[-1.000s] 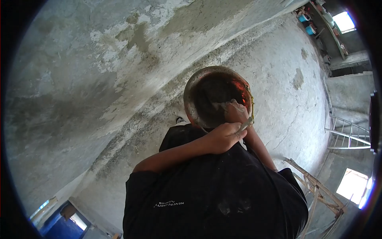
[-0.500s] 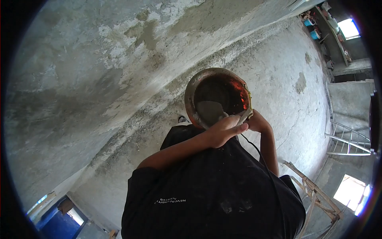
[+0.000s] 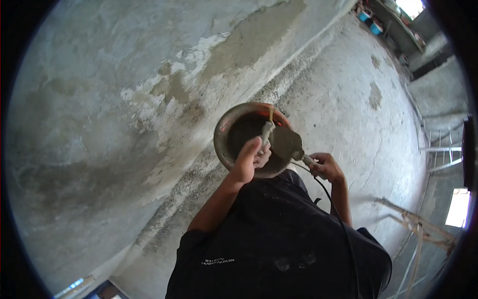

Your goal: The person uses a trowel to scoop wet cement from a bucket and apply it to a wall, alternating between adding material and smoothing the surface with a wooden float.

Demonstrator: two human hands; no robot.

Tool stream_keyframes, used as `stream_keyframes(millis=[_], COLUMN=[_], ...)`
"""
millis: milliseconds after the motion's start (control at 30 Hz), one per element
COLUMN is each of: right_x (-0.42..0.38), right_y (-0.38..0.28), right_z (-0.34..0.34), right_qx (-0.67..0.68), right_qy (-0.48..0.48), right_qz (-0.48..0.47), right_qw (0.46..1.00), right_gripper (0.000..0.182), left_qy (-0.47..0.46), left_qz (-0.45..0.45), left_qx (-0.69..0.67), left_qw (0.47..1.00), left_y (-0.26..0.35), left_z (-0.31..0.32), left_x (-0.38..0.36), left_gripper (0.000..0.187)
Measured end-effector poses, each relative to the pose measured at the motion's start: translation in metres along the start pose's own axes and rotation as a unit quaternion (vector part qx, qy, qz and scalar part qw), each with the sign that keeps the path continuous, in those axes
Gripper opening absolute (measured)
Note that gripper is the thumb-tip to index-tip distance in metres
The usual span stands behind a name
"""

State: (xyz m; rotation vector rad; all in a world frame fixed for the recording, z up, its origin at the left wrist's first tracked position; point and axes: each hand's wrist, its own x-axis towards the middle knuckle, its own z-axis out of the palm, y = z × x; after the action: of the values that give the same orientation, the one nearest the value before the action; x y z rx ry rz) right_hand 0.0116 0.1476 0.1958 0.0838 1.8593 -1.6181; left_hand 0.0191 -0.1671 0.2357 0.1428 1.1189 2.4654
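Loading mortar from the pan onto a blade appears to be the step in hand. At far left, the rough plastered wall shows grey patches and pale scraped areas, and it meets the concrete floor along a gritty seam. The round metal pan sits at that seam, just in front of the person. Its rim is worn and its inside is dark, with an orange-red glint at the far edge. The left hand reaches over the near rim, fingers closed round a pale handle that points into the pan. The working end of that tool cannot be made out. Just to the right, the trowel is held above the pan's right edge, and its blade is coated with a wet grey load of mortar. The right hand is clamped on the trowel's grip, close beside the pan. A black cable runs from that hand down across the dark shirt. Judged from this position, the next move calls for keeping the blade level so the load does not slide off, and lifting it clear of the rim without knocking the other tool. A metal ladder and a wooden frame stand well apart at far right.
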Motion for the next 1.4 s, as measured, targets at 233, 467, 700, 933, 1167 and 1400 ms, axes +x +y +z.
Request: stream_keyframes(millis=[233, 467, 700, 933, 1167, 1400], right_x=[0.007, 0.109, 0.287, 0.413, 0.408, 0.346], right_y=[0.0, 0.001, 0.034, 0.056, 0.022, 0.046], right_z=[0.015, 0.055, 0.098, 0.155, 0.203, 0.24], right_qx=[0.032, 0.224, 0.409, 0.321, 0.093, 0.1], right_qy=[-0.005, -0.031, 0.064, 0.249, 0.355, 0.273], right_qz=[-0.002, 0.005, -0.076, -0.131, -0.168, -0.151], right_qw=[0.999, 0.974, 0.907, 0.904, 0.915, 0.945], right_gripper=[0.039, 0.032, 0.024, 0.028, 0.036, 0.04], left_qy=[0.096, 0.258, 0.417, 0.54, 0.554, 0.602], left_qz=[0.028, 0.028, 0.049, 0.018, -0.011, -0.016], left_qx=[-0.045, -0.148, -0.168, -0.109, -0.128, -0.113], left_qw=[0.994, 0.954, 0.892, 0.834, 0.823, 0.791], left_y=[0.028, 0.019, -0.045, -0.067, -0.079, -0.079], left_z=[-0.018, -0.071, -0.149, -0.167, -0.174, -0.171], left_x=[0.008, 0.021, -0.013, -0.055, -0.08, -0.086], left_gripper=[0.06, 0.055, 0.059, 0.062, 0.064, 0.063])
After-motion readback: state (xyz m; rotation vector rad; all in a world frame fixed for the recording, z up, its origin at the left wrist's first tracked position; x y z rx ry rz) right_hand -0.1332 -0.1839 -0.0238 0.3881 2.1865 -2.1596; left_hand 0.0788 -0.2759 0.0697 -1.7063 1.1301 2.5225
